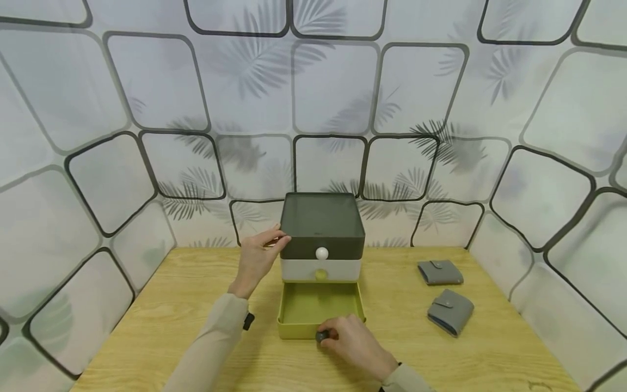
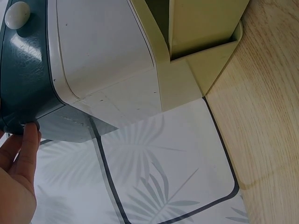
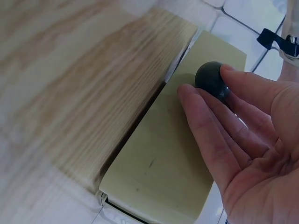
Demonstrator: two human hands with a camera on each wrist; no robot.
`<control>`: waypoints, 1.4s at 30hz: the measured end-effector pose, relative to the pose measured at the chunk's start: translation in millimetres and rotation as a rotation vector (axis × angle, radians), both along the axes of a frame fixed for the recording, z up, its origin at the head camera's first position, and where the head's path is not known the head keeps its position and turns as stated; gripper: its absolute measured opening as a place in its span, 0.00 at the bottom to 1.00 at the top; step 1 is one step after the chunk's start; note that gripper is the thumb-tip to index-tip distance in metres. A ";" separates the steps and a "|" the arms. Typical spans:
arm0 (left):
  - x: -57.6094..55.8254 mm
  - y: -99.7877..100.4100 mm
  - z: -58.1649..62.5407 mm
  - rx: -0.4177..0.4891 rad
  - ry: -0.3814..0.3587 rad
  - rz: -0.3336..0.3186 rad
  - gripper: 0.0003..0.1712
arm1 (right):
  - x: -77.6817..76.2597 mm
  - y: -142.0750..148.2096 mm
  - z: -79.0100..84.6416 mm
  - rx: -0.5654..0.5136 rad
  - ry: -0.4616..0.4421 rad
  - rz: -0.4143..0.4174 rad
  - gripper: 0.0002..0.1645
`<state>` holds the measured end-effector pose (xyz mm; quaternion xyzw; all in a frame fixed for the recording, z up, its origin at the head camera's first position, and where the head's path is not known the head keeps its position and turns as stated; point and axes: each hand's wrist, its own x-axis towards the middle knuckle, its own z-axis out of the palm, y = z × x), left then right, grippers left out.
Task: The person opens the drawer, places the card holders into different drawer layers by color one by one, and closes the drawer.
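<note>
A small three-tier drawer unit (image 1: pixel 320 215) stands at the back of the table, with dark green, white and olive tiers from top to bottom. My left hand (image 1: pixel 257 258) holds the front left corner of its dark top tier; in the left wrist view its fingers (image 2: pixel 30 144) are at that corner. The olive bottom drawer (image 1: pixel 294 331) is pulled out toward me, its flat floor showing. At its front, my right hand (image 1: pixel 357 344) pinches the round dark knob (image 3: pixel 210 79) between thumb and fingers. The white knob (image 1: pixel 321 253) and olive knob (image 1: pixel 320 274) above are untouched.
Two grey wallets with snap straps lie on the table to the right, the farther wallet (image 1: pixel 441 272) behind the nearer wallet (image 1: pixel 452 312). Patterned curtain (image 1: pixel 330 163) surrounds the wooden table (image 1: pixel 196 283) at the back and sides.
</note>
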<state>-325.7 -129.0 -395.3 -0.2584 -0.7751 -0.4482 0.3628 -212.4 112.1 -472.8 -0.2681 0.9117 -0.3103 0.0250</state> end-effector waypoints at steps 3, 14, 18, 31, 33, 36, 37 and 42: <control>0.6 -0.2 1.2 0.001 0.002 0.005 0.05 | 0.1 -0.1 0.9 -0.002 -0.006 -0.001 0.13; -0.4 0.1 0.4 -0.016 0.006 0.009 0.05 | 0.3 -0.4 -0.1 0.006 0.007 -0.004 0.13; -1.1 0.2 1.3 -0.001 0.013 -0.004 0.05 | 0.6 0.3 0.3 0.000 0.007 0.004 0.13; 0.8 1.4 -0.2 0.008 0.008 -0.002 0.05 | 1.8 3.5 0.8 0.000 -0.039 0.024 0.14; 0.8 1.1 -1.3 -0.001 0.012 0.002 0.05 | 3.4 5.3 1.5 -0.005 -0.053 0.031 0.15; 0.9 0.6 -2.8 -0.008 0.015 0.002 0.05 | 5.0 10.7 4.6 -0.021 -0.080 0.022 0.15; 0.7 0.5 -2.9 -0.006 0.014 0.001 0.05 | 4.9 13.2 6.3 -0.032 -0.084 0.015 0.14; -1.1 0.3 -2.5 -0.007 0.013 0.001 0.05 | -1.7 28.2 16.2 -0.080 -0.017 -0.041 0.09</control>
